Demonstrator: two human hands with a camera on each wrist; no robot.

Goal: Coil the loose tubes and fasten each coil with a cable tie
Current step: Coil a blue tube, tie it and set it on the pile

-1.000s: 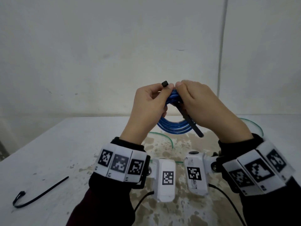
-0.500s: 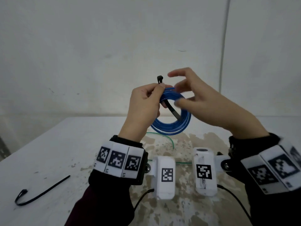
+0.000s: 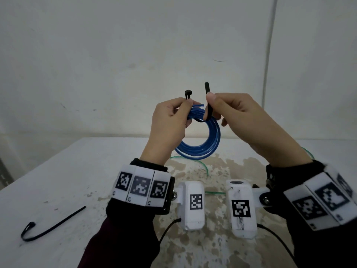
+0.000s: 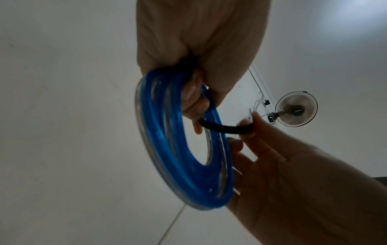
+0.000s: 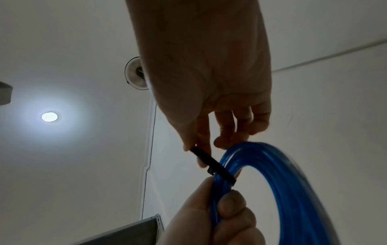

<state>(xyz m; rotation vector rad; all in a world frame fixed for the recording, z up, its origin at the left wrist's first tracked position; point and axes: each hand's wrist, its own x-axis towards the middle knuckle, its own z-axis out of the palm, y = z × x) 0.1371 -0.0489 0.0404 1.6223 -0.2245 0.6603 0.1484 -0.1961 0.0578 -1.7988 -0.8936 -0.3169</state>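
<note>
Two hands work at the top of a coil of translucent blue plastic tube, held upright in the air above the white, brown-stained surface. Half a second ago the right hand was spread open beside the coil with the tail of the black plastic cable tie hanging loose across the loops; now its thumb and forefinger pinch that tail and hold it upright, the tip standing above the fingers, its other fingers loosely curled. The left hand has kept its hold: fingers curled round the gathered loops, pinning the tie's head end so the small square head sticks up just left of the tail. The strap passes under the loops and through the coil's opening, so head and tail stand near each other, not yet joined; threading the tail into the head looks like the next step.

The tube is smooth and glossy, wound in several round turns, its cut ends poking out at the top. The tie is a flat, narrow, stiff strap. A second black cable tie, bent into a hook at one end, lies on the near left of the surface. A thin green tube curves, still loose, under the coil.
</note>
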